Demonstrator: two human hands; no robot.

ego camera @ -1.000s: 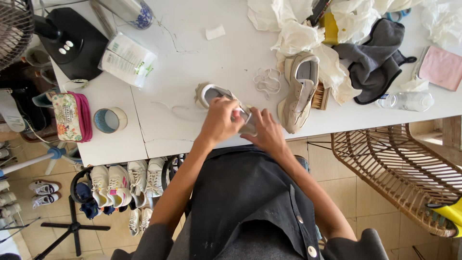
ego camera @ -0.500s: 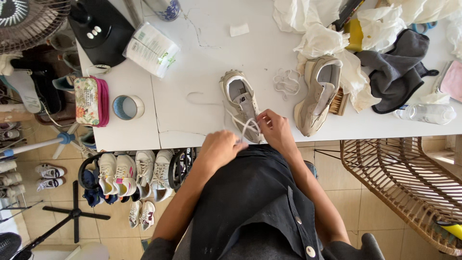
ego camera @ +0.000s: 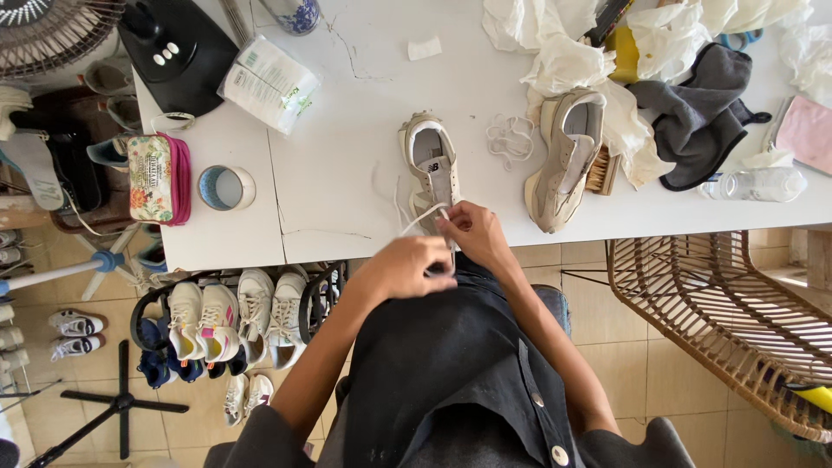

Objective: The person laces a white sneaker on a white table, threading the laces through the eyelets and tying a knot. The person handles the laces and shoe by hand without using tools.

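Two hands meet at the near table edge. Half a second ago the shoe sat further left under both hands; it now lies sole-down, toe toward the person, and the left hand has drawn back off the table. Left fingers are curled and right hand fingers pinched on the white lace, pulled taut. Lacing appears under way. A second shoe lies to the right.
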